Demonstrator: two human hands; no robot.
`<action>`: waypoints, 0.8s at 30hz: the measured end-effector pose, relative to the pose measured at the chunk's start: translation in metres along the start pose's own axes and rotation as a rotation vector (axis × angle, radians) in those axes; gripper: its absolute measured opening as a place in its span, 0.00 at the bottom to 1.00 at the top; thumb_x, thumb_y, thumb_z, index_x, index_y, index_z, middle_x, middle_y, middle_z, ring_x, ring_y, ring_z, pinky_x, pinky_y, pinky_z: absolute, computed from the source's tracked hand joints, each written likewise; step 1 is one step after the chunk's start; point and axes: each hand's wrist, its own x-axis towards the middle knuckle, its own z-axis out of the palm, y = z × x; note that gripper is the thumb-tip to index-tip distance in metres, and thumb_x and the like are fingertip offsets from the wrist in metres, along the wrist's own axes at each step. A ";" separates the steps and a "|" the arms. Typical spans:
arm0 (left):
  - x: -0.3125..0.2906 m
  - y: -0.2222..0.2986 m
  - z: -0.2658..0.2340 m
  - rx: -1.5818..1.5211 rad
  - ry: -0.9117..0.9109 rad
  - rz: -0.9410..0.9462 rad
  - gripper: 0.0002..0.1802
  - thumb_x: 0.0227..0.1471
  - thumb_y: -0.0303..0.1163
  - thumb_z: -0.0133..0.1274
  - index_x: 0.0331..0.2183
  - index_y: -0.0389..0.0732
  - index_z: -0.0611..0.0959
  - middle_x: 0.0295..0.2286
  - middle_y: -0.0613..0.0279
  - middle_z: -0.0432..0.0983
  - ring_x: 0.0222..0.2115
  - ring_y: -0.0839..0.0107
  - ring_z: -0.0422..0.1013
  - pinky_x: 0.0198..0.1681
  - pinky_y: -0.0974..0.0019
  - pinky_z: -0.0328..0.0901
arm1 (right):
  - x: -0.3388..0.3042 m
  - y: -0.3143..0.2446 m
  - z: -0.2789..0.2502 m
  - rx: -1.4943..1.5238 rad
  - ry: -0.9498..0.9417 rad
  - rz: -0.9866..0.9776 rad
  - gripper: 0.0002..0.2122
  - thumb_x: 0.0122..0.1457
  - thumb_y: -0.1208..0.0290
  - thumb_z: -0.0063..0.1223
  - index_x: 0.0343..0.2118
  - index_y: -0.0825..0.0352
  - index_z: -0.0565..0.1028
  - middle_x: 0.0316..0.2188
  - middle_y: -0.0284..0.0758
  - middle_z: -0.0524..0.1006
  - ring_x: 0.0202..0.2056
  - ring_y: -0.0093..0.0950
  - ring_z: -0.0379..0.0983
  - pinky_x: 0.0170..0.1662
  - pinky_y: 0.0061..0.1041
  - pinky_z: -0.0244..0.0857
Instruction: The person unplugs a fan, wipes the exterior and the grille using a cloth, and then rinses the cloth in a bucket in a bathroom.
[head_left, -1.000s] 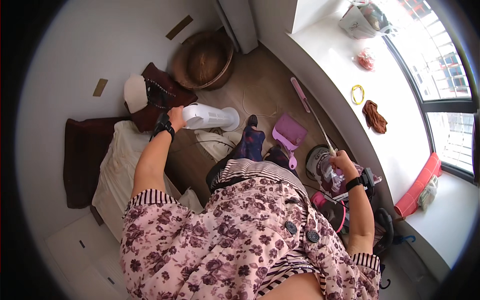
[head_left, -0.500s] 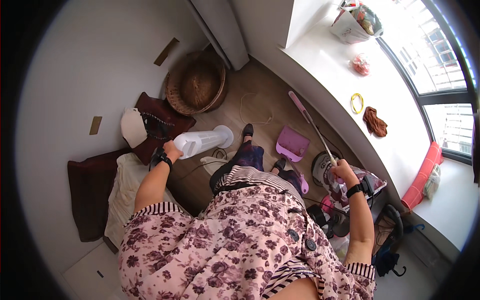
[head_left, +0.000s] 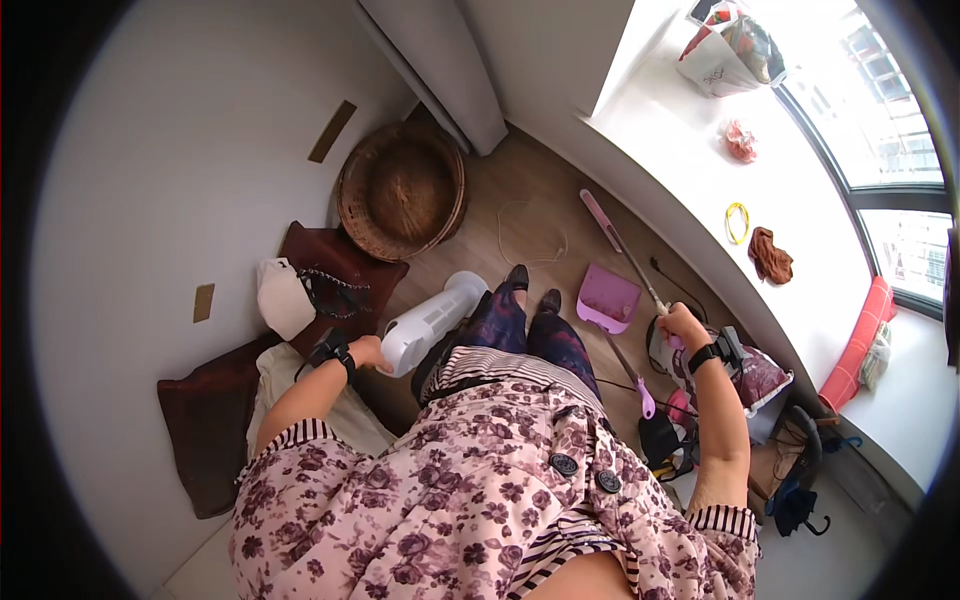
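My left hand is closed at the top end of a white tower-shaped appliance with a round base, which leans across the floor left of my legs. In my right hand is a long-handled tool, its thin metal pole sloping away to a long pink end near the floor. I cannot make out whether that pink end is a brush or a grip. A pink dustpan with a long handle lies on the floor between my feet and the pole, some dirt in it.
A round woven basket stands by the far wall. Dark red cushions and a white cloth lie left. Right are a bag, shoes and an umbrella. The windowsill holds a plastic bag, brown cloth and red roll.
The white appliance has tilted and swung nearer my legs, with my left hand lower on the picture. My feet have come closer together. The view has shifted slightly; my right hand still grips the pole.
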 end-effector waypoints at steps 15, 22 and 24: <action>0.035 0.042 -0.154 -0.576 0.434 0.103 0.24 0.32 0.37 0.58 0.34 0.32 0.78 0.25 0.46 0.75 0.30 0.51 0.72 0.36 0.59 0.66 | 0.002 0.008 0.015 -0.062 -0.061 0.003 0.07 0.41 0.79 0.53 0.11 0.75 0.70 0.10 0.38 0.70 0.11 0.28 0.67 0.15 0.26 0.60; 0.026 0.099 -0.232 0.015 1.181 0.565 0.19 0.38 0.28 0.53 0.36 0.33 0.73 0.34 0.45 0.66 0.39 0.49 0.64 0.43 0.56 0.62 | -0.015 -0.021 0.024 -0.169 -0.104 -0.054 0.06 0.40 0.80 0.52 0.13 0.73 0.70 0.10 0.38 0.70 0.12 0.27 0.68 0.15 0.28 0.61; 0.029 0.097 -0.261 0.229 1.295 0.536 0.15 0.40 0.26 0.50 0.35 0.33 0.74 0.34 0.45 0.67 0.40 0.49 0.63 0.44 0.56 0.61 | -0.022 -0.028 0.031 -0.163 -0.131 -0.045 0.05 0.41 0.79 0.52 0.14 0.73 0.69 0.11 0.37 0.70 0.12 0.27 0.68 0.15 0.27 0.61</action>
